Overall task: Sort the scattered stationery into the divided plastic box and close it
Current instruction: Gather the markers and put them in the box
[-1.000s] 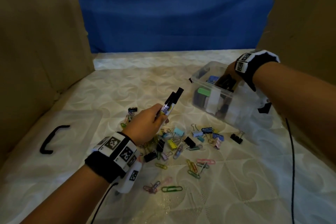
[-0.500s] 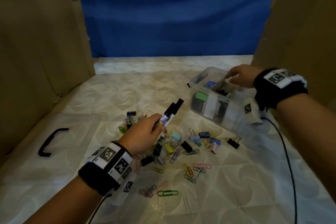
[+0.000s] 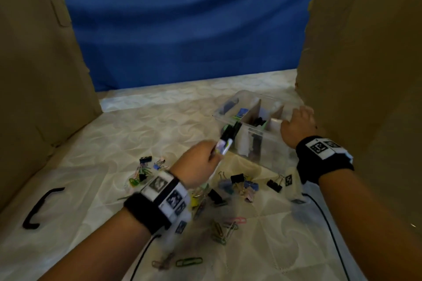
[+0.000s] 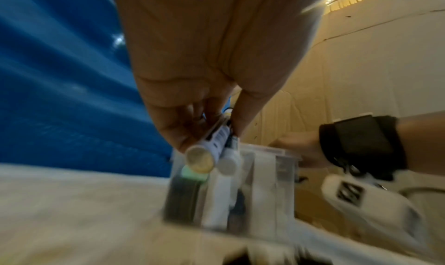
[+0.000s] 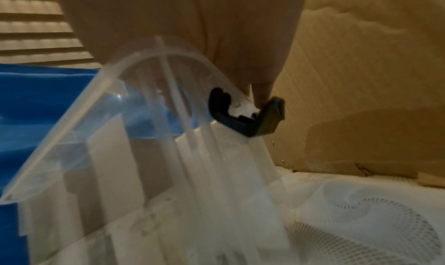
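Observation:
My left hand (image 3: 213,151) pinches two white markers with black caps (image 3: 228,137) just above the near left corner of the clear divided box (image 3: 267,153). Their round ends (image 4: 211,155) show below my left fingers (image 4: 175,128) in the left wrist view. My right hand (image 3: 294,124) grips the box's right end. There one right finger (image 5: 261,93) touches the black latch (image 5: 243,118) outside the clear rim (image 5: 135,63), and other fingers show blurred through the plastic. The box holds dark and green items in its compartments. Binder clips (image 3: 242,183) and paper clips (image 3: 219,230) lie scattered in front of it.
The clear lid with a black handle (image 3: 41,207) lies flat at the far left. Cardboard walls (image 3: 41,64) stand on both sides, with a blue cloth (image 3: 182,29) behind. A black cable (image 3: 328,230) runs from my right wrist along the patterned white surface.
My left hand has carried the markers right and forward to the box. My right hand has left the box's inside and taken hold of its right end.

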Demonstrator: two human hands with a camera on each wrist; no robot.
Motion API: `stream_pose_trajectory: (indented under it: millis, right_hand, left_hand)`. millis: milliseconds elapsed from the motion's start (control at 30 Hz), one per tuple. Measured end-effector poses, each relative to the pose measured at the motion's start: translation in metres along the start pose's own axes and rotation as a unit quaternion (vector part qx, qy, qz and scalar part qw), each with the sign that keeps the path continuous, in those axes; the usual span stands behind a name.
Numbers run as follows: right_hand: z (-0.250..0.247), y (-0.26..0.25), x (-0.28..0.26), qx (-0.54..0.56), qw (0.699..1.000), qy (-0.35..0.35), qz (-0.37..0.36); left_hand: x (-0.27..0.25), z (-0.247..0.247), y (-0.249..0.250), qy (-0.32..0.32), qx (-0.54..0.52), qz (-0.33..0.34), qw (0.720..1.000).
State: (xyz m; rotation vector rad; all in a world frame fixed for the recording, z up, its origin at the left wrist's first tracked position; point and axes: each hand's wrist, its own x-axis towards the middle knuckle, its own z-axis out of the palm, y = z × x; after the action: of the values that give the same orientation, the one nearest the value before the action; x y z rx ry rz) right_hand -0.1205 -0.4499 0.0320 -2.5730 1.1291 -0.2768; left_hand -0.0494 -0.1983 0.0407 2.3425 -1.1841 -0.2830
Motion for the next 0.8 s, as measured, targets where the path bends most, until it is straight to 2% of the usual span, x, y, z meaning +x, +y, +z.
stream_pose_trajectory:
  millis: [100, 200, 267, 433, 500, 667, 733, 800]
  right_hand:
    - [-0.003, -0.001, -0.002, -0.02, 1.0, -0.011, -0.008]
    - [-0.004, -0.002, -0.002, -0.028, 0.999, -0.033, -0.01]
    - [-0.004, -0.001, -0.002, 0.015, 0.999, -0.04, 0.0]
    - [0.003, 0.003, 0.004, 0.052, 0.998, -0.03, -0.003]
    - [0.006, 0.004, 0.006, 0.056, 0.998, -0.025, -0.002]
    - [0.007, 0.005, 0.009, 0.07, 0.997, -0.023, -0.001]
    - [0.008, 0.005, 0.01, 0.066, 0.998, -0.019, -0.001]
    - [0.01, 0.006, 0.012, 0.061, 0.998, -0.024, -0.002]
  left_hand:
    - [0.044, -0.013, 0.038, -0.009, 0.0, 0.014, 1.0]
    - [0.098, -0.015, 0.069, -0.021, 0.075, 0.006, 0.997]
    - [0.127, -0.011, 0.084, -0.027, 0.141, -0.005, 0.99]
    - [0.17, 0.008, 0.085, -0.055, 0.266, 0.006, 0.962]
    - [0.191, 0.019, 0.078, -0.072, 0.311, -0.016, 0.947]
    - [0.204, 0.034, 0.077, -0.112, 0.385, -0.012, 0.916]
    - [0.187, 0.033, 0.085, -0.117, 0.36, -0.009, 0.926]
    - [0.17, 0.028, 0.091, -0.112, 0.302, -0.009, 0.947]
